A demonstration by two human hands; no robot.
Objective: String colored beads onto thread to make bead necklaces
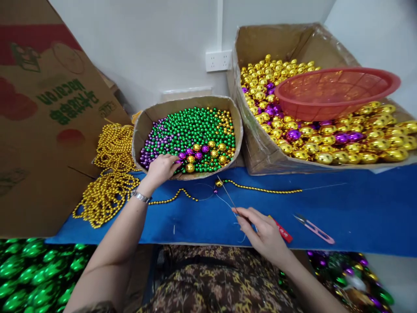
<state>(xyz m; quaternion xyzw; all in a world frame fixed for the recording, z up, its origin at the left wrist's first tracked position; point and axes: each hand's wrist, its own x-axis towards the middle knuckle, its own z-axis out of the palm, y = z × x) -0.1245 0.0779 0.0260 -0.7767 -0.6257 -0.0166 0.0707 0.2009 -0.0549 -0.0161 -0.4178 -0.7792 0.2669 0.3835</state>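
My left hand (163, 168) reaches over the near rim of a small cardboard box (186, 176), fingertips closed at a shiny purple bead (178, 161). Green, purple and gold beads fill this box, with larger gold and purple ones on top. Between thumb and fingers, my right hand (260, 230) holds a long thin needle (230, 193) pointing up and left. Thread (224, 201) runs near it. On the blue table, a string of small gold beads (267, 190) stretches right from a larger gold bead (219, 183); a small purple bead (215, 191) lies beside that.
Right of my right hand are pink thread snips (314, 229) and a red packet (284, 230). A large box (260, 152) of gold and purple beads carries a red basket (339, 104). Gold bead strands (104, 195) lie left, beside a tall carton (35, 130).
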